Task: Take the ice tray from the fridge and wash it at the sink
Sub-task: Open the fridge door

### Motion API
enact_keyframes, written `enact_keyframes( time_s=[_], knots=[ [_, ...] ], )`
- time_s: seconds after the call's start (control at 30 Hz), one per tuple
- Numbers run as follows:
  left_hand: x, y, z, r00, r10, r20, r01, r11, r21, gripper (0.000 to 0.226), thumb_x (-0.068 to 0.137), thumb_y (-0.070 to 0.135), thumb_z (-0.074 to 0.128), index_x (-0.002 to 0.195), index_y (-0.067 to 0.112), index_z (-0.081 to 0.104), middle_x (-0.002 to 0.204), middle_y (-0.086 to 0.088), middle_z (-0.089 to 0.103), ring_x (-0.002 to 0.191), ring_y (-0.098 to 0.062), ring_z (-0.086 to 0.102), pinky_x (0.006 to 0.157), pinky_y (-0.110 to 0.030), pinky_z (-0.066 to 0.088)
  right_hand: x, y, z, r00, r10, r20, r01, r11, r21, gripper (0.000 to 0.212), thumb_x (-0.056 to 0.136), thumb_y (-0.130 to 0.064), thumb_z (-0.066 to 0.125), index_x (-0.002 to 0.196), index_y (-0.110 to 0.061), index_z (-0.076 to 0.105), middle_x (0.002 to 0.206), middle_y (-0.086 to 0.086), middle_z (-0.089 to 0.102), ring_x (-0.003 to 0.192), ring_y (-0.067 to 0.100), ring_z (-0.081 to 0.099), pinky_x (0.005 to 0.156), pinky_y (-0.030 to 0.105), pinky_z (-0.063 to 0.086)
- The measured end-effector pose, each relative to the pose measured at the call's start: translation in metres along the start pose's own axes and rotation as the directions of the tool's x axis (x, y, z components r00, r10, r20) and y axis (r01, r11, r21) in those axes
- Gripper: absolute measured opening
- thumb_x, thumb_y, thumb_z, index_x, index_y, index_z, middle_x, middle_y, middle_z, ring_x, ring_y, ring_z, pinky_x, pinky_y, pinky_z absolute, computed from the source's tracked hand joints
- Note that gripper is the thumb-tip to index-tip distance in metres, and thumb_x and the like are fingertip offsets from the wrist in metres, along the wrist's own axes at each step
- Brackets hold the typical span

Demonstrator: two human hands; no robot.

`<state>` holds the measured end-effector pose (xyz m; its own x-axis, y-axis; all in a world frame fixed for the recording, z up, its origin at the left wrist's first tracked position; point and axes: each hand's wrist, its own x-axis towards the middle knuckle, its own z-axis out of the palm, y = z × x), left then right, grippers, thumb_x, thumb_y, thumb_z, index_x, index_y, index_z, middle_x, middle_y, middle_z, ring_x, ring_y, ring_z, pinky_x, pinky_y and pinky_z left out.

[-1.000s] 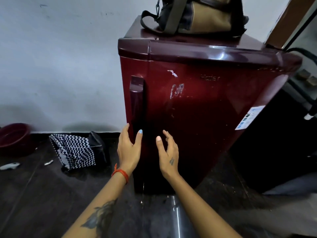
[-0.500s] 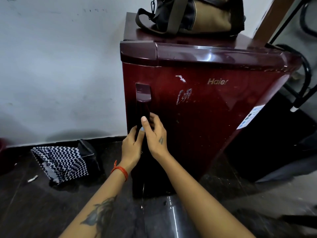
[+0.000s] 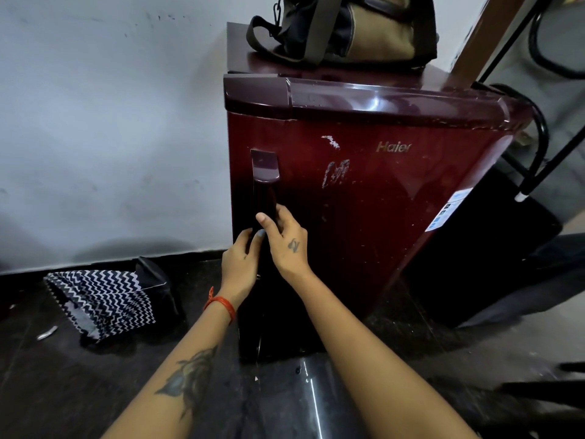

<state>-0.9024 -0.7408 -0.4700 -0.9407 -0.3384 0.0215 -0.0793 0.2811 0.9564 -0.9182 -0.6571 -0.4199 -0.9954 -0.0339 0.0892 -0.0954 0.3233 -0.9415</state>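
Note:
A small dark red fridge (image 3: 380,191) stands against the white wall with its door closed. A vertical dark handle (image 3: 265,182) runs down the door's left side. My right hand (image 3: 286,239) grips the handle's lower part, fingers curled round it. Just below, my left hand (image 3: 239,264) holds the same handle from the left, thumb and fingers wrapped on it. The ice tray is not in view.
A khaki and black bag (image 3: 345,30) lies on top of the fridge. On the dark floor to the left sits a black-and-white zigzag pouch (image 3: 101,299). Black metal tubing (image 3: 538,128) and a dark panel stand right of the fridge.
Both hands rose from in front of the lower door to the handle and closed round it. The door has stayed closed.

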Motion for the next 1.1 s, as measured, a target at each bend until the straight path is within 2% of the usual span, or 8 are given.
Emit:
enact_keyframes(
  time_s=[0.07,0.27,0.4,0.6,0.7,0.8,0.93,1.1],
  knots=[
    [-0.003,-0.001,0.000,1.000,0.004,-0.002,-0.004,1.000,-0.002,0.046,0.097,0.038,0.043,0.132,0.009,0.051,0.124,-0.013,0.061,0.116,-0.026,0.056,0.087,-0.027,0.041,-0.002,0.004,-0.002,1.000,-0.021,-0.007,0.021,1.000,-0.011,0.045,0.091,-0.037,0.059,0.125,-0.008,0.056,0.110,0.009,0.067,0.105,0.018,0.062,0.096,0.034,0.049],
    [-0.041,-0.002,0.000,0.997,0.066,-0.026,-0.066,0.998,0.017,0.036,0.094,0.035,0.052,0.121,0.012,0.061,0.102,0.001,0.064,0.092,-0.007,0.059,0.071,-0.012,0.043,-0.033,0.018,-0.021,0.995,-0.104,0.002,0.104,0.994,-0.044,0.031,0.091,-0.035,0.058,0.110,-0.009,0.060,0.085,-0.007,0.065,0.081,0.005,0.063,0.073,0.020,0.049],
    [-0.069,0.006,0.000,0.965,0.132,-0.228,-0.149,0.987,-0.061,0.034,0.087,0.049,0.051,0.098,0.020,0.066,0.087,0.001,0.067,0.080,-0.009,0.061,0.070,-0.016,0.045,-0.059,0.020,-0.036,0.990,-0.141,0.011,0.141,0.989,-0.036,0.023,0.093,-0.033,0.056,0.104,-0.012,0.060,0.074,-0.017,0.059,0.068,-0.009,0.057,0.063,0.010,0.042],
    [-0.102,0.024,0.003,0.846,0.286,-0.450,-0.261,0.958,0.118,0.053,0.085,0.039,0.056,0.126,0.006,0.047,0.120,-0.015,0.043,0.105,-0.026,0.050,0.093,-0.036,0.042,-0.110,0.021,-0.070,0.991,-0.119,0.058,0.116,0.992,0.053,0.032,0.096,-0.030,0.052,0.124,-0.015,0.055,0.096,-0.023,0.057,0.085,-0.025,0.052,0.075,0.002,0.040],
    [-0.123,0.032,0.010,0.878,0.274,-0.392,-0.243,0.962,0.128,0.079,0.085,0.044,0.056,0.146,0.007,0.022,0.148,-0.016,0.025,0.137,-0.028,0.025,0.109,-0.032,0.020,-0.135,0.028,-0.089,0.994,-0.097,0.056,0.094,0.994,0.060,0.053,0.096,-0.037,0.050,0.140,-0.010,0.041,0.136,0.000,0.052,0.126,0.003,0.046,0.100,0.015,0.037],
    [-0.150,0.035,0.018,0.917,0.292,-0.272,-0.264,0.955,0.135,0.093,0.083,0.062,0.046,0.151,0.016,0.002,0.159,-0.006,0.007,0.146,-0.018,0.008,0.114,-0.035,0.012,-0.163,0.039,-0.106,0.995,-0.100,0.009,0.099,0.993,0.070,0.058,0.093,-0.049,0.048,0.139,-0.015,0.043,0.136,0.007,0.054,0.127,0.018,0.049,0.106,0.033,0.041],
    [-0.190,0.036,0.033,0.948,0.286,-0.141,-0.277,0.958,0.079,0.089,0.082,0.067,0.044,0.151,0.027,0.003,0.158,0.000,0.015,0.145,-0.018,0.017,0.117,-0.045,0.021,-0.200,0.050,-0.136,0.992,-0.099,-0.083,0.106,0.990,0.092,0.046,0.095,-0.044,0.046,0.132,-0.016,0.050,0.123,0.000,0.062,0.115,0.009,0.056,0.098,0.023,0.044],
    [-0.241,0.048,0.056,0.947,0.298,-0.116,-0.297,0.954,0.023,0.082,0.086,0.043,0.060,0.150,0.024,0.012,0.152,-0.002,0.027,0.136,-0.012,0.029,0.106,-0.025,0.027,-0.237,0.060,-0.171,0.974,-0.078,-0.213,0.096,0.992,0.076,0.032,0.098,-0.033,0.043,0.126,-0.022,0.053,0.103,-0.020,0.059,0.097,-0.012,0.054,0.083,0.003,0.039]
  ],
)
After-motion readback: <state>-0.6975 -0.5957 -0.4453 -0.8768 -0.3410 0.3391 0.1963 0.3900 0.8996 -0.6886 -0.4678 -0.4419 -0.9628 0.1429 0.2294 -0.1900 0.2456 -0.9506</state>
